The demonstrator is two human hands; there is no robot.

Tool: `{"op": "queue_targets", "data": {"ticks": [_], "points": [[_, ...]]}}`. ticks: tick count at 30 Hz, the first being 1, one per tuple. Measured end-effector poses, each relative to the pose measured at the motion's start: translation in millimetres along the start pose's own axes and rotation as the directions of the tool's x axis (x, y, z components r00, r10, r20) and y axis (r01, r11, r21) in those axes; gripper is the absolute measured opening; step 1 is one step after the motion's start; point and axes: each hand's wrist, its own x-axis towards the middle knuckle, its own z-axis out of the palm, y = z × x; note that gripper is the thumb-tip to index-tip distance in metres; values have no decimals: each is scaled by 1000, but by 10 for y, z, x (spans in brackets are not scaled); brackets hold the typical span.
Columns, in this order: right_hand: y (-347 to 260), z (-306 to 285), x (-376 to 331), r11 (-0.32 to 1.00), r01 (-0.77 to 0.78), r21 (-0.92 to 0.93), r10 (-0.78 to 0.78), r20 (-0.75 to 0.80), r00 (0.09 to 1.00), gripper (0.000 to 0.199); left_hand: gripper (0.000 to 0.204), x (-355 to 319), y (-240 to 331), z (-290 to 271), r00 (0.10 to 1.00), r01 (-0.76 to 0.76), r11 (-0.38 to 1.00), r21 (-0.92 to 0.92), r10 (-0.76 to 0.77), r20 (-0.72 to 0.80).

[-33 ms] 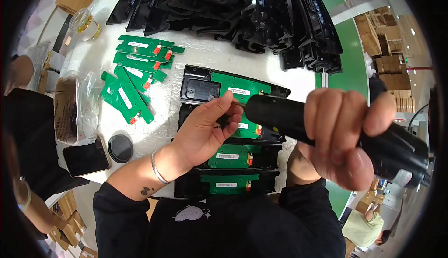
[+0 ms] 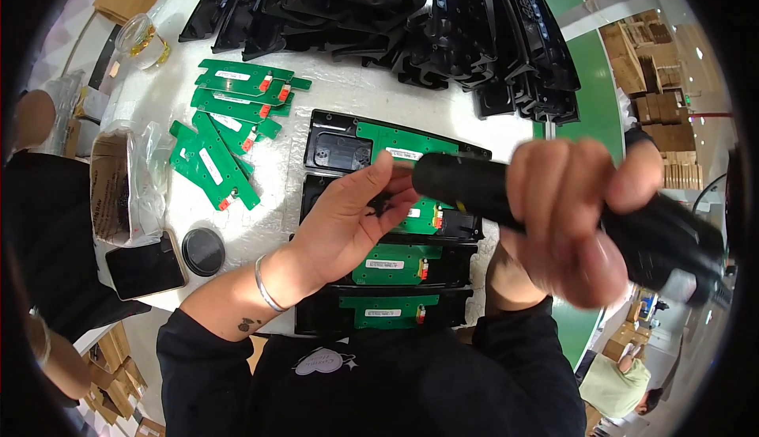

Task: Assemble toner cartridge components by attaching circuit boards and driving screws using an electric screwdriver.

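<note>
My right hand [image 2: 571, 219] is wrapped round a black electric screwdriver [image 2: 466, 182], held level above the work with its nose to the left. My left hand [image 2: 336, 219] has thumb and forefinger pinched at the driver's tip; its curled fingers hold small dark pieces [image 2: 381, 202] that look like screws. What sits at the tip itself is hidden by the fingers. Under both hands, several black plastic housings [image 2: 332, 132] lie in a column, each with a green circuit board [image 2: 387, 275] bearing a white label and a red-and-white connector.
Loose green circuit boards [image 2: 213, 164] are heaped at the left. Many black housings [image 2: 348, 10] are stacked at the back. On the left are a clear jar [image 2: 142, 45], a cardboard box [image 2: 112, 188], a phone [image 2: 146, 267] and a round black lid [image 2: 204, 252]. Another person's arm [image 2: 59, 350] shows at far left.
The screwdriver and my right hand have shifted slightly up and left, bringing its nose closer to my left fingertips. My left hand has barely moved.
</note>
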Motion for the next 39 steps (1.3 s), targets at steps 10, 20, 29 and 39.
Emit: {"op": "queue_targets", "data": {"ticks": [10, 20, 29, 39], "points": [[598, -353, 86, 970, -214, -116, 160, -357, 920, 21, 32, -14, 4, 43, 994, 107, 961, 254, -100, -42], [646, -322, 151, 919, -324, -224, 239, -336, 911, 16, 16, -48, 35, 55, 998, 62, 885, 462, -42, -54], [714, -348, 197, 893, -379, -244, 303, -297, 905, 13, 17, -40, 64, 74, 991, 38, 924, 381, 13, -130], [288, -75, 186, 995, -104, -9, 99, -235, 967, 25, 15, -26, 104, -41, 983, -71, 979, 193, 101, -150]]}}
